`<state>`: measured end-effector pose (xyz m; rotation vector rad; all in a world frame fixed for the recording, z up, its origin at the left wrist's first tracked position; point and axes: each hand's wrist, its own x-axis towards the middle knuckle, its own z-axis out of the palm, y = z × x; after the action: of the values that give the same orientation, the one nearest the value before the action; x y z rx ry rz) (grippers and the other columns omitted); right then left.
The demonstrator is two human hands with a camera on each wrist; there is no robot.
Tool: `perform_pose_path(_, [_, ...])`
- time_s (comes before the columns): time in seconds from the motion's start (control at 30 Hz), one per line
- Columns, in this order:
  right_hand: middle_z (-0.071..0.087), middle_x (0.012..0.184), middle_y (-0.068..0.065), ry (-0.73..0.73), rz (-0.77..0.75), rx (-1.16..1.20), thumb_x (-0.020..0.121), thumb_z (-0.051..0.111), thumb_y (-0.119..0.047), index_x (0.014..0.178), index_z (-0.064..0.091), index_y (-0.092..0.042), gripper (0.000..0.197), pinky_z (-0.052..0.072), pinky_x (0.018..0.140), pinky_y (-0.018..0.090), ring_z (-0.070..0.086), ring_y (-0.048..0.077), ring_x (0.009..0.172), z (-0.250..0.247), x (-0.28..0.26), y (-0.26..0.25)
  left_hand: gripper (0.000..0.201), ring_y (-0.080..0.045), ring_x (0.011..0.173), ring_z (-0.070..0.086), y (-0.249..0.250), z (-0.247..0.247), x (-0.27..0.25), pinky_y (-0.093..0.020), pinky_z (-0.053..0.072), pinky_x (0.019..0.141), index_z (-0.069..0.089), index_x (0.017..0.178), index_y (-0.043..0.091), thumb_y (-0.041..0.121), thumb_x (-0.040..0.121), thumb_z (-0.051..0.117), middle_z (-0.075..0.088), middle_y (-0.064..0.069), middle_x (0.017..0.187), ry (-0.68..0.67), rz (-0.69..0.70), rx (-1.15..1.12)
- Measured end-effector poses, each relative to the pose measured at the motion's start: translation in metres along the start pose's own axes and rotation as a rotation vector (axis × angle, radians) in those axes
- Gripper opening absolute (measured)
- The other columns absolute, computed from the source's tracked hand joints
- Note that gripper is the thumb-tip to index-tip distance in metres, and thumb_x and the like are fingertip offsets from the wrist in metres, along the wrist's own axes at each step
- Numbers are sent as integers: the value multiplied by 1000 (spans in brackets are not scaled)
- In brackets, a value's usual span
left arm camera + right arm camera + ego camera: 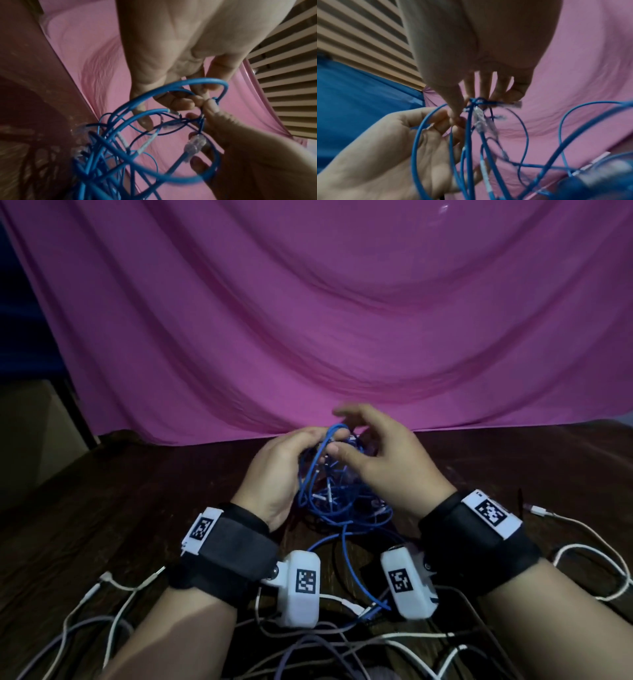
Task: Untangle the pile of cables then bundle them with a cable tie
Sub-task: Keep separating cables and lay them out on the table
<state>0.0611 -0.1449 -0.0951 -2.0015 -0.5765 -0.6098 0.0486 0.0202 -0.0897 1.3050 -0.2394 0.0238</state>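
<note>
A tangle of thin blue cables (pixel 339 494) is lifted off the dark wooden table (pixel 137 491) between both hands. My left hand (pixel 317 441) grips the tangle's left side, and its fingertips (pixel 197 100) pinch a strand near a small knot (pixel 214 98). My right hand (pixel 342 436) meets it from the right, thumb and fingers pinching the same knot (pixel 476 101). A clear plug (pixel 479 119) hangs just below the knot. Large blue loops (pixel 171 88) arch over the fingers. One blue strand (pixel 352 570) trails down to the table between my wrists.
White cables (pixel 113 587) and greyish ones (pixel 308 642) lie loose across the near table, and another white cable (pixel 582 556) curls at the right. A pink cloth (pixel 342 320) hangs behind the table's far edge. A slatted panel (pixel 283 67) shows in the wrist views.
</note>
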Motion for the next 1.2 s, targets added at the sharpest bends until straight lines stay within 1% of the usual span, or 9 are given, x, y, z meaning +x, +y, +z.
perform_pose_path(0.13, [69,71,3,16,123,180,87,77,-14,88,70,-20,9,45,64,34,57,11,64,-8,4,9,20,-3,62,56,-4,-10,7,-24,48,64,74,100,12,8,99,55,65,10,67,170,63,175])
perform_pose_path(0.3, [72,86,19,-151,157,233,89,76,-10,89,70,-14,8,47,77,39,58,18,75,-17,3,14,24,-1,62,49,-10,-29,17,-21,50,62,66,79,17,24,101,61,55,6,70,325,72,195])
perform_pose_path(0.47, [77,101,5,-274,73,182,90,75,-9,98,77,-12,9,49,96,29,70,17,97,-25,0,12,29,3,55,51,-12,-32,20,-18,51,54,62,75,19,28,102,60,56,14,58,443,112,153])
perform_pose_path(0.63, [76,106,11,-341,44,252,94,64,6,113,70,-5,22,50,93,21,67,9,94,-20,-5,0,25,-2,54,44,-20,-18,14,-27,53,61,65,89,14,31,104,55,51,9,57,301,-39,20])
perform_pose_path(0.87, [70,77,3,-265,129,-246,84,54,-1,83,69,-16,21,50,76,35,62,16,74,-45,5,9,27,-1,40,36,12,-52,22,-27,49,70,59,79,25,26,105,54,41,13,52,638,38,-481])
perform_pose_path(0.93, [71,87,0,-155,95,-445,82,54,-1,91,75,-19,29,47,85,34,65,24,89,-50,8,8,26,-1,39,36,16,-52,22,-26,50,69,60,80,27,26,106,53,39,13,49,632,81,-498])
perform_pose_path(1.03, [73,101,-4,59,-35,-315,86,55,-2,104,74,-19,31,46,86,30,64,17,95,-47,11,-9,24,-2,44,37,22,-38,21,-24,53,66,60,87,26,34,107,50,39,13,53,554,145,-471])
perform_pose_path(1.13, [70,82,-7,-72,-113,-117,94,59,-15,94,70,-21,13,43,68,20,59,7,74,-37,7,-29,25,-3,48,37,31,-30,19,-26,56,66,58,91,23,39,107,47,40,11,57,480,211,-479])
perform_pose_path(1.2, [64,69,-3,-186,-97,-129,91,57,-26,83,66,-20,13,45,62,28,54,9,62,-35,5,-34,24,-4,48,37,37,-30,17,-27,57,65,58,92,22,39,107,48,39,11,59,451,230,-505])
